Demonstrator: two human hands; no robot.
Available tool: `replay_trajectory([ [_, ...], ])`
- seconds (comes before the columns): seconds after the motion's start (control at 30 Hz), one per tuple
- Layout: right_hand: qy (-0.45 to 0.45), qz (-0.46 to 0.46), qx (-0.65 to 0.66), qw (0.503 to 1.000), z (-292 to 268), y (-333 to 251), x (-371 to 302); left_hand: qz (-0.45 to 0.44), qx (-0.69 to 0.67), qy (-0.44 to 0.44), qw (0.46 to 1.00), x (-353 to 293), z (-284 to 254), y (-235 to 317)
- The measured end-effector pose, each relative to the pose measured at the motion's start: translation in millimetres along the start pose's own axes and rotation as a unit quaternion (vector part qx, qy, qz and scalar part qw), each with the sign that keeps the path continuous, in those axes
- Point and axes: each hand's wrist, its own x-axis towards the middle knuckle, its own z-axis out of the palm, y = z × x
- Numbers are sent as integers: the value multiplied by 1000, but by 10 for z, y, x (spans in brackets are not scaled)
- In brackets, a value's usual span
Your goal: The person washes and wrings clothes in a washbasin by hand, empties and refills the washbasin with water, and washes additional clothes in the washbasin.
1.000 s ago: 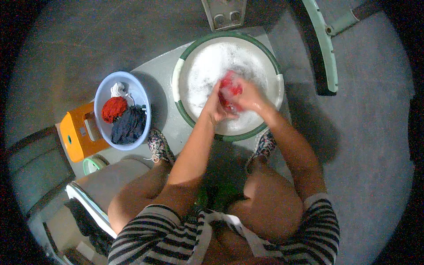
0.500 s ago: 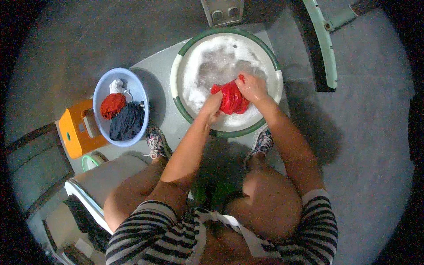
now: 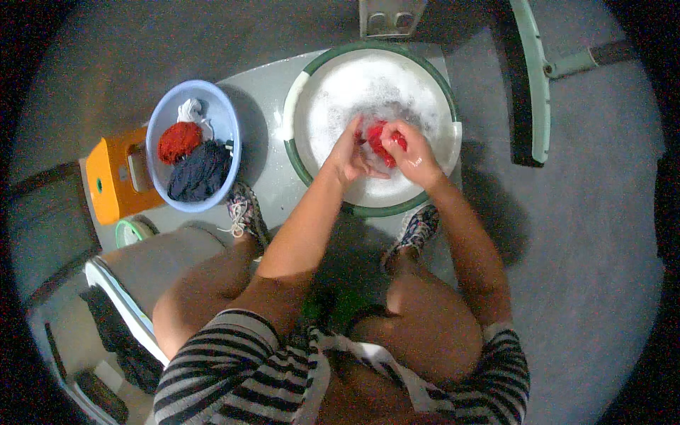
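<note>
Now a red cloth (image 3: pixel 379 138), bunched amid the suds

Between my two palms, near the middle of a round white basin (image 3: pixel 375 211) with a mostly green rim, lies the red cloth, its lower folds lost in white foam (image 3: pixel 368 81). My right hand (image 3: pixel 412 152) has its fingers curled in tight on a wad of it, thumb side up. My left hand (image 3: pixel 350 152) is cupped on the other side, fingers and thumb spread apart rather than pinching; whether their tips touch the fabric I cannot tell.

The basin stands on a pale grey slab (image 3: pixel 265 163), in front of my left shoe (image 3: pixel 244 212) and my right shoe (image 3: pixel 419 228), both floral. Off to my left sits a blue basin (image 3: pixel 223 117) holding three things: a white cloth (image 3: pixel 190 111) at its far side, a rust-red bundle (image 3: pixel 180 143) below that, and a dark bundle (image 3: pixel 200 172) nearest me. It partly hides an orange plastic stool (image 3: pixel 113 180); near that is a small green-rimmed tub (image 3: pixel 131 232). Over on my right, well apart from the suds, is a pale green floor squeegee (image 3: pixel 542 92) with a black edge. Striped sleeves (image 3: pixel 219 354) cover my upper arms.
</note>
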Motion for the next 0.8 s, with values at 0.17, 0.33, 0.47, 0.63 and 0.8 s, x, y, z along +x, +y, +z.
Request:
replay_trajectory([
  [0.17, 65, 110, 222, 967, -328, -890, -185, -44, -274, -276, 920, 18, 154, -25],
  [0.33, 207, 123, 397, 885, -522, -128, -60, 8, -270, -327, 906, -316, 675, -79],
  [0.47, 157, 252, 686, 664, -221, -44, -301, -55, -283, -356, 889, -215, 606, -212],
  [0.63, 190, 200, 608, 744, -515, -118, -303, -67, -165, -278, 944, -269, 461, -176],
  [0.8, 2, 119, 181, 976, -662, -419, -412, -154, -158, -333, 917, -492, 518, -178],
])
